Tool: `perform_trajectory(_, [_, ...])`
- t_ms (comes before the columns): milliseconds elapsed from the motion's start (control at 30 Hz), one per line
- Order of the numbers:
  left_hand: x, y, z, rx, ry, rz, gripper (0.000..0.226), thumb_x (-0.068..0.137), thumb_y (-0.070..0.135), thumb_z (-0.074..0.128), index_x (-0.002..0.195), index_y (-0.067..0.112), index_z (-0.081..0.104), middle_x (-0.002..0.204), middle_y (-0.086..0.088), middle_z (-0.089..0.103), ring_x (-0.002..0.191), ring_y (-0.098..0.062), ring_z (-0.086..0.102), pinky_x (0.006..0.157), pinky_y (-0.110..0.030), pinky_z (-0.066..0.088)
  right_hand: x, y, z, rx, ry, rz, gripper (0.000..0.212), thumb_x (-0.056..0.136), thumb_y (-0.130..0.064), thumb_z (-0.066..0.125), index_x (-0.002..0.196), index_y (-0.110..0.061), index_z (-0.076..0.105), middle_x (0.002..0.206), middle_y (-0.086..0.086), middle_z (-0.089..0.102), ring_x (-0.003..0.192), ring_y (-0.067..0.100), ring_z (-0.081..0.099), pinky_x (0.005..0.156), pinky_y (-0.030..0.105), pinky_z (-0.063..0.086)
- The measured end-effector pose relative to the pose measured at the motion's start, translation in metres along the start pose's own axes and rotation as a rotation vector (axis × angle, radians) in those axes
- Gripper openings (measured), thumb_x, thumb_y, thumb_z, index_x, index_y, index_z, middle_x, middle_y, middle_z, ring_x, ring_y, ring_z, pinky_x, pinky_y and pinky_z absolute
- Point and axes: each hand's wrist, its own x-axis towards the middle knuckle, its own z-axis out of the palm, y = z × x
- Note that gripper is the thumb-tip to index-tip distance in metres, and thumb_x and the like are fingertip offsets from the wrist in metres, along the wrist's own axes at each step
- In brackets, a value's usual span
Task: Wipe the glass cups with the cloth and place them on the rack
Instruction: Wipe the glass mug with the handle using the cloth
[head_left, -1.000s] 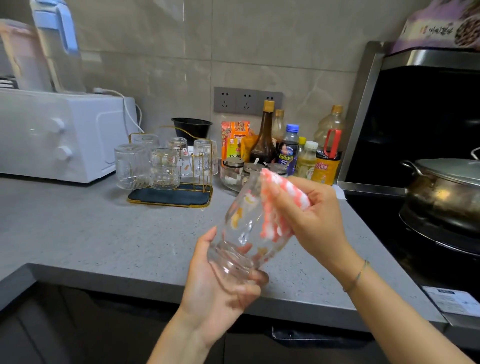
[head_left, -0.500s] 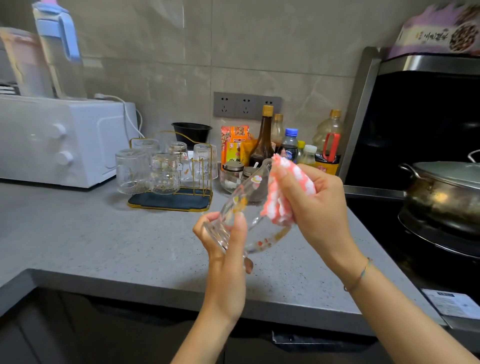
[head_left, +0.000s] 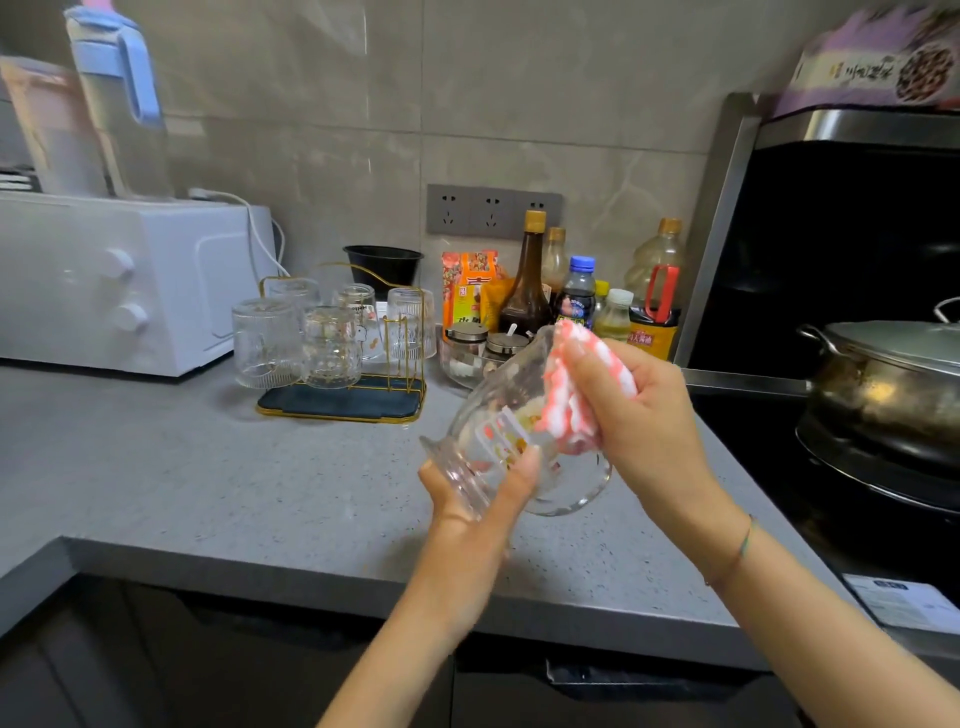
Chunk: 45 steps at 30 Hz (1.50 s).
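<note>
Head view, mid-task. Nearest, the left hand (head_left: 470, 493) has its fingers curled round the base of a tilted glass cup (head_left: 493, 410), held in the air above the front of the grey speckled tabletop (head_left: 208, 478). The right hand (head_left: 641, 415) grips a bunched pink-and-white cloth (head_left: 574, 395) and presses it against the cup's upper wall near the rim. The step in hand is judged to be wiping, and this cup is not yet placed. Further back, a gold wire rack (head_left: 337, 404) with a dark tray carries several upturned cups (head_left: 332, 340), one at its left edge perhaps just beside it, so most of the work appears done. Whether more cups wait cannot be told. Behind stand a white oven (head_left: 119, 280), seasoning bottles (head_left: 527, 280) and wall sockets (head_left: 493, 210) on grey tile. To the right, a lidded pot (head_left: 893, 384) sits on a dark hob (head_left: 779, 431).
</note>
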Motion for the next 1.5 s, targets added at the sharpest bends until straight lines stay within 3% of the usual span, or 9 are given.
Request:
perform_trajectory(100, [0.002,-0.003,0.000,0.233,0.165,0.354,0.078,0.065,0.079,0.053,0.127,0.060,0.010,0.120,0.039,0.044,0.097,0.002,0.064,0.075,-0.013,0.050,0.004,-0.005,0.001,0.020,0.010,0.042,0.040,0.093,-0.026,0.055,0.079,0.010,0.063,0.066,0.024,0.064,0.055,0.021,0.059,0.047,0.022,0.049])
perform_trajectory(200, [0.004,-0.005,0.002,0.136,0.225,0.455,0.060,0.071,0.081,0.049,0.115,0.049,0.024,0.107,0.020,0.055,0.081,0.000,0.065,0.063,-0.018,0.051,0.003,-0.012,0.005,0.001,-0.075,-0.017,0.041,0.095,-0.023,0.052,0.075,0.012,0.060,0.058,0.019,0.062,0.048,0.013,0.058,0.044,0.019,0.047])
perform_trajectory(300, [0.004,0.002,-0.001,-0.127,0.214,0.325,0.036,0.085,0.059,0.046,0.101,0.029,0.034,0.081,0.016,0.058,0.061,-0.006,0.054,0.043,-0.018,0.036,0.003,-0.010,0.007,-0.076,-0.179,-0.096,0.042,0.096,-0.026,0.050,0.070,0.005,0.057,0.051,0.000,0.056,0.045,0.005,0.051,0.046,0.015,0.039])
perform_trajectory(567, [0.008,0.015,-0.034,-0.323,-0.104,-0.195,0.059,0.087,0.060,0.042,0.119,0.015,0.062,0.093,-0.014,0.057,0.058,-0.014,0.046,0.039,-0.021,0.030,0.002,-0.016,-0.006,-0.188,-0.521,0.014,0.018,0.091,-0.036,0.052,0.095,-0.021,0.059,0.074,-0.015,0.065,0.065,0.001,0.063,0.056,0.012,0.046])
perform_trajectory(833, [0.009,-0.001,-0.025,0.186,0.090,0.439,0.066,0.060,0.087,0.054,0.113,0.065,0.021,0.106,0.034,0.045,0.092,0.007,0.059,0.073,-0.012,0.048,0.004,-0.018,-0.001,0.034,-0.325,0.205,0.032,0.095,-0.031,0.044,0.098,-0.006,0.063,0.078,0.002,0.067,0.067,0.006,0.064,0.062,0.013,0.050])
perform_trajectory(967, [0.007,-0.012,-0.017,0.129,0.234,0.621,0.040,0.085,0.068,0.046,0.113,0.042,0.033,0.092,0.021,0.048,0.073,-0.005,0.055,0.062,-0.022,0.049,-0.001,-0.024,0.003,0.049,-0.367,0.172,0.033,0.093,-0.033,0.042,0.087,-0.006,0.061,0.069,-0.003,0.065,0.063,0.007,0.062,0.061,0.013,0.048])
perform_trajectory(1100, [0.003,0.004,-0.006,-0.323,0.236,0.146,0.031,0.095,0.050,0.043,0.100,0.019,0.048,0.078,0.006,0.060,0.050,-0.009,0.053,0.039,-0.021,0.032,0.000,-0.020,0.007,-0.139,-0.346,0.002,0.042,0.099,-0.040,0.037,0.097,-0.006,0.061,0.078,0.000,0.066,0.067,0.011,0.066,0.066,0.035,0.052])
perform_trajectory(1267, [0.002,0.015,-0.016,-0.654,-0.025,-0.303,0.050,0.094,0.047,0.036,0.104,0.005,0.060,0.072,-0.010,0.058,0.048,-0.015,0.039,0.033,-0.013,0.028,-0.003,-0.014,0.002,-0.488,-0.357,-0.363,0.029,0.093,-0.042,0.038,0.086,-0.019,0.054,0.071,-0.006,0.059,0.063,0.014,0.058,0.051,0.029,0.045])
perform_trajectory(1500, [0.007,0.005,-0.014,-0.300,-0.044,-0.085,0.096,0.068,0.088,0.041,0.124,0.012,0.055,0.099,-0.014,0.066,0.074,-0.024,0.063,0.054,-0.031,0.049,0.002,-0.013,0.000,-0.265,-0.181,-0.237,0.036,0.094,-0.033,0.051,0.088,0.000,0.063,0.075,0.010,0.065,0.066,0.022,0.062,0.057,0.037,0.050])
